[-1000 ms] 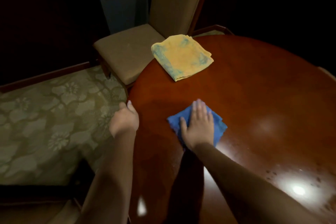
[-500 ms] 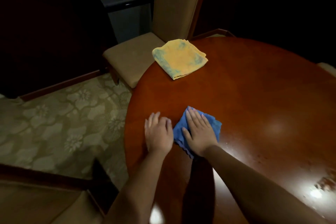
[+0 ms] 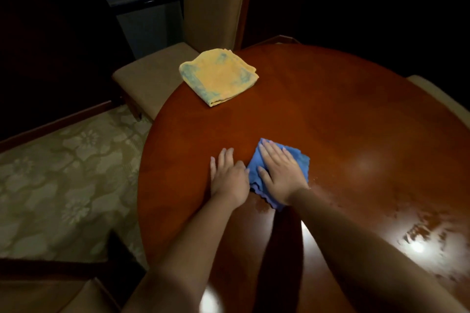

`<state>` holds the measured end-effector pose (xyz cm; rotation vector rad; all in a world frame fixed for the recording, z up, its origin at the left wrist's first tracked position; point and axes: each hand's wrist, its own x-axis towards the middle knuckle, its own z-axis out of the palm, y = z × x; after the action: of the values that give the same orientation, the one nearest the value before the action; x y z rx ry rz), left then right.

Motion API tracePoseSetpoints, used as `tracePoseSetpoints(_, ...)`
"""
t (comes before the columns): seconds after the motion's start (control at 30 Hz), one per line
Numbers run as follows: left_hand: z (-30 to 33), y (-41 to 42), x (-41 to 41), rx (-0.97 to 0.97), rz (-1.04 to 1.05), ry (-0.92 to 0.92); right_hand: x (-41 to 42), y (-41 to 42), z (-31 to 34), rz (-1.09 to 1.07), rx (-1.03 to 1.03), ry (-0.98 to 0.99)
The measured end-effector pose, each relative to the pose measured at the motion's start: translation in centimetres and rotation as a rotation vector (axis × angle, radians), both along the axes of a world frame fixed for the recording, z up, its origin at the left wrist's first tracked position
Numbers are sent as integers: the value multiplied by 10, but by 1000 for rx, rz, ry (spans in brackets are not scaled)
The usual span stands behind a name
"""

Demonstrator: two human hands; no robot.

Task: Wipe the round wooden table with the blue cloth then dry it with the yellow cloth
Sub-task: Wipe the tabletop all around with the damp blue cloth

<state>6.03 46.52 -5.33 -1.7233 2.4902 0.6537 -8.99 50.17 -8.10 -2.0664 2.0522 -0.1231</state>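
The round wooden table is glossy reddish brown and fills the right half of the view. A folded blue cloth lies on it near the left edge. My right hand presses flat on the blue cloth with straight fingers. My left hand rests flat on the bare wood just left of the cloth, its thumb side touching the cloth's edge. A folded yellow cloth with bluish stains lies at the table's far left rim, apart from both hands.
A beige upholstered chair stands behind the yellow cloth. A dark box-like unit stands behind it. Another chair edge shows at the right. Wet streaks mark the near right tabletop. Patterned carpet lies to the left.
My left hand came from the table's left edge onto the tabletop beside the blue cloth. My right hand stayed pressed on the cloth, which shifted only slightly.
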Motion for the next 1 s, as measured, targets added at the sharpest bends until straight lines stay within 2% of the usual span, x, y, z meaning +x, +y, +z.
tracePoseSetpoints(0.13, 8, 39, -34, 91, -179, 68, -25, 61, 2, -171, 8, 22)
tracePoseSetpoints(0.23, 8, 64, -21, 84, -248, 63, 15, 91, 1, -261, 14, 10)
tracePoseSetpoints(0.37, 16, 45, 31, 37, -232, -52, 65, 75, 2, -140, 35, -47)
tracePoseSetpoints(0.47, 24, 19, 37, 17, -253, -120, 44, 41, 4, 76, 32, -20)
tracePoseSetpoints(0.57, 21, 6, 8, -3, -271, -112, 4, 16, 3, 144, 13, -4)
tracePoseSetpoints(0.67, 16, 7, -41, -14, -343, -33, -49, 29, 1, 43, 25, -5)
tracePoseSetpoints(0.83, 18, 58, -113, 63, -503, 89, -112, 114, -1, -160, 30, 5)
tracePoseSetpoints(0.93, 18, 100, -109, 54, -493, 130, -86, 157, 0, -306, 8, 29)
tracePoseSetpoints(1.0, 20, 113, -84, 27, -472, 95, -45, 165, 0, -336, -24, 24)
